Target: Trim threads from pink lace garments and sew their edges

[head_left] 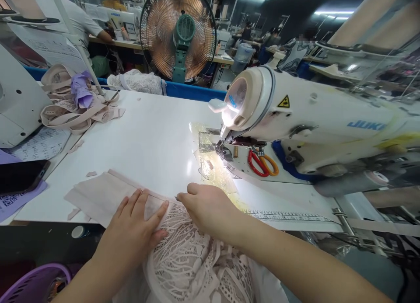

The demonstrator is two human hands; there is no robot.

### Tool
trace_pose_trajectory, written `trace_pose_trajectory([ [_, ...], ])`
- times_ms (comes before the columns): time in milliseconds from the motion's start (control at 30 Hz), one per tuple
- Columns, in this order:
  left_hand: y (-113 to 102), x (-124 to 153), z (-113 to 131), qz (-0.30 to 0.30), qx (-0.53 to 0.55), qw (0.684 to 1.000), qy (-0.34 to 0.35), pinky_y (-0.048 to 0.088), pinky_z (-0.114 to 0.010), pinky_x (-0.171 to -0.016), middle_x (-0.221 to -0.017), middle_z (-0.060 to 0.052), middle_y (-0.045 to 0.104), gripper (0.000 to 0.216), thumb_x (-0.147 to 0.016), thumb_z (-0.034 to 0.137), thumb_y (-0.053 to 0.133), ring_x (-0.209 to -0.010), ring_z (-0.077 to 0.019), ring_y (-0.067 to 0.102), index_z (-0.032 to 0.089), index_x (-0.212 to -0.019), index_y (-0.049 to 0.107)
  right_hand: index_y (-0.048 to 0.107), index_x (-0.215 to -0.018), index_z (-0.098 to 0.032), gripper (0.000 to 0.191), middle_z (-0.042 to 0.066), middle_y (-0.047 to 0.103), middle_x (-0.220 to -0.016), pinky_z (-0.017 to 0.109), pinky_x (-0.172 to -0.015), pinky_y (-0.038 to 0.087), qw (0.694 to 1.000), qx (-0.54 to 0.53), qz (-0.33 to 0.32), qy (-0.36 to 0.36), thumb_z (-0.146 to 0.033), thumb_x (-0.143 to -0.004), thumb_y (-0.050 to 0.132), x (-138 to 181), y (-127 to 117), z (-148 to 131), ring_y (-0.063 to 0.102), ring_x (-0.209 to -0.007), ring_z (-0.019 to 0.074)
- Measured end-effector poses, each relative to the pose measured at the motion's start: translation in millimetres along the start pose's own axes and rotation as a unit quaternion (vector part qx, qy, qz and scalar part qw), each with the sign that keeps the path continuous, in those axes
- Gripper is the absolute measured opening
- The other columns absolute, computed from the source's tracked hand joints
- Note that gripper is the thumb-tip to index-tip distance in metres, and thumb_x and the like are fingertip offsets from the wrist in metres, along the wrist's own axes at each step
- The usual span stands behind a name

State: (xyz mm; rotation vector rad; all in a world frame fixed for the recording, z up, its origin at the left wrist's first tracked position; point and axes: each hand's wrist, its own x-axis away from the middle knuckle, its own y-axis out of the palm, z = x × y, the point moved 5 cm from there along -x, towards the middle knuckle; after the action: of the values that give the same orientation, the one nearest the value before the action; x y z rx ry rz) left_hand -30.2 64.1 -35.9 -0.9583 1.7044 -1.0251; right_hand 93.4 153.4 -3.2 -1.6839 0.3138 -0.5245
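My left hand (139,224) lies with its fingers spread on a pale pink fabric panel (101,191) at the front of the table. The panel's upper edge has a narrow seamed strip. Close to its right, my right hand (206,209) is closed at that seam; a small dark tip pokes out by its fingers, too little to name. White-pink lace fabric (187,259) hangs in folds from the seam, over the table's front edge toward my lap. Beyond my right hand stands a lit sewing machine (256,102), its presser foot (223,150) apart from the fabric.
Red-handled and orange-handled scissors (262,163) lie under the machine arm. At left are a heap of elastic straps (75,102) and a black phone (21,176). A large fan (182,36) stands behind the table (154,132). A purple basket (42,281) sits below.
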Motion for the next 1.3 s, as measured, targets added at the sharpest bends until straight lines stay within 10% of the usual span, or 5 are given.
trace_pose_trajectory([
  [367,-2.1,0.0,1.1,0.011,-0.005,1.000,0.018,0.054,-0.055,-0.078,-0.112,-0.031,0.064,0.055,-0.069,0.043,0.077,-0.103,-0.0462,0.063,0.020,-0.118,0.067,0.064,-0.096,-0.020,0.020,0.003,0.056,-0.075,0.027,-0.046,0.024,0.998,-0.021,0.055,-0.027,-0.011,-0.082,0.052,-29.0,14.2,-13.9,0.051,-0.060,0.0152],
  [667,1.8,0.9,0.7,-0.008,0.013,1.000,-0.001,0.052,-0.056,-0.081,-0.114,-0.029,0.064,0.049,-0.073,0.042,0.074,-0.106,-0.0457,0.061,0.023,-0.118,0.068,0.061,-0.083,-0.017,0.014,0.005,0.057,-0.076,0.027,-0.045,0.026,0.998,0.012,-0.054,0.014,-0.006,-0.075,0.059,-6.0,-2.7,-6.0,0.056,-0.060,0.0171],
  [1000,4.7,4.6,-19.6,0.023,0.048,0.998,-0.046,0.049,-0.058,-0.088,-0.125,-0.025,0.055,0.033,-0.089,0.028,0.047,-0.114,-0.0400,0.055,0.017,-0.113,0.068,0.054,-0.109,-0.015,0.019,0.010,0.066,-0.111,0.031,-0.082,0.045,0.953,-0.292,0.073,0.045,-0.016,-0.096,0.040,3.5,14.3,-8.6,0.061,-0.100,0.0203],
  [1300,7.6,6.0,-5.2,0.056,0.068,0.996,-0.010,0.053,-0.050,-0.087,-0.114,-0.020,0.062,0.039,-0.090,0.014,0.039,-0.109,-0.0337,0.058,0.017,-0.121,0.062,0.061,-0.100,-0.015,0.018,0.007,0.063,-0.090,0.025,-0.057,0.038,0.994,-0.084,0.061,0.030,-0.016,-0.093,0.045,-21.4,6.5,-6.0,0.058,-0.074,0.0164],
])
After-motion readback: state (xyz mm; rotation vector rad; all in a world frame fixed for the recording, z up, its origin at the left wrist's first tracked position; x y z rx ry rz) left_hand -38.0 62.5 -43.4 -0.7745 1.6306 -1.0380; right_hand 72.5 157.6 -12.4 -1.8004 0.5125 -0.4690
